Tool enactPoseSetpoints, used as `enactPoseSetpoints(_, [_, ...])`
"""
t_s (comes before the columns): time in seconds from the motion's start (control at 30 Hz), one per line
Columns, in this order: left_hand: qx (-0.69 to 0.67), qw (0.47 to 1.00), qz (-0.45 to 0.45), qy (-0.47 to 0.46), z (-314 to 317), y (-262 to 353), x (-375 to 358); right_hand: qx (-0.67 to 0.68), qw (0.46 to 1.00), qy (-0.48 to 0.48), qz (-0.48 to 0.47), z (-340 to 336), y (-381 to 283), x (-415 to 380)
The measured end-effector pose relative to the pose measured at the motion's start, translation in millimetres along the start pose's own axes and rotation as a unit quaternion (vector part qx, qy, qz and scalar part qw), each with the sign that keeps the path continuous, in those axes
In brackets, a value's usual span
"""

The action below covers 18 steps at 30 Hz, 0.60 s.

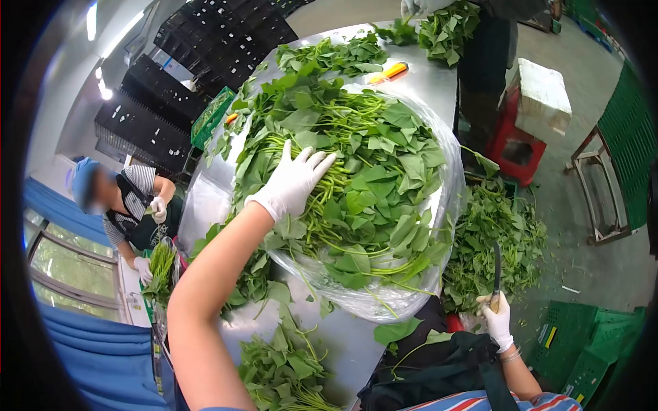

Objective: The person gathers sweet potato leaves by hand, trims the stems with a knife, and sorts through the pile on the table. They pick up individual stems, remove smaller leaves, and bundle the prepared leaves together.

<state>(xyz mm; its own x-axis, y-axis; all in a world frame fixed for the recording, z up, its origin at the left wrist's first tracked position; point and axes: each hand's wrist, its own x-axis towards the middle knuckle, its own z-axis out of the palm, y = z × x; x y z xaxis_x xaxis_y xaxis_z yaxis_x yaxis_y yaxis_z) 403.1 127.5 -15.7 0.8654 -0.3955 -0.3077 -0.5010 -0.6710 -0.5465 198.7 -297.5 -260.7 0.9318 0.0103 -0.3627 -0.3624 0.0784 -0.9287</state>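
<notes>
My left hand (293, 179), in a white glove, lies with fingers spread on a big heap of leafy green stems (384, 185). The heap rests on a clear plastic bag (449, 171), whose crumpled edge shows along the right and lower side. Down at the right, my gloved right hand (496, 320) is closed round the handle of a curved knife (497, 270), its dark blade pointing up. Behind that blade is another pile of greens (504, 226), lower than the table.
More bunches lie on the metal table (264, 335), with a yellow-orange knife (389, 73) near its far end. A co-worker (137, 205) at the left holds greens; another's gloved hands (419, 7) show at the top. A red stool (514, 151) and green crates (582, 342) stand right.
</notes>
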Motion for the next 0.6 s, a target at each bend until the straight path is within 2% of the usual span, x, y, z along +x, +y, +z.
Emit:
enactPoseSetpoints(0.2, [-0.087,0.995,0.018,-0.037,-3.3,-22.5,16.6,-0.001,1.000,-0.003,-0.005,2.4,-0.1,-1.0])
enactPoseSetpoints(0.33, [-0.203,0.977,-0.057,0.009,-11.1,-48.0,12.4,0.007,1.000,0.013,0.015,2.6,-6.6,-4.0])
enactPoseSetpoints(0.37, [-0.220,0.971,-0.069,0.059,-4.1,-57.8,11.6,0.007,1.000,0.013,0.015,1.4,-4.0,-3.4])
enactPoseSetpoints(0.47, [-0.325,0.932,-0.093,0.131,4.8,-81.5,9.9,0.010,1.000,0.009,0.012,0.8,-1.8,-2.6])
enactPoseSetpoints(0.5, [-0.329,0.929,-0.120,0.121,4.9,-84.3,9.5,0.002,1.000,0.004,0.017,-0.9,-3.9,-3.3])
enactPoseSetpoints(0.6, [-0.301,0.939,-0.101,0.133,8.9,-73.8,12.6,0.007,1.000,0.008,0.029,-1.3,-4.2,-3.5])
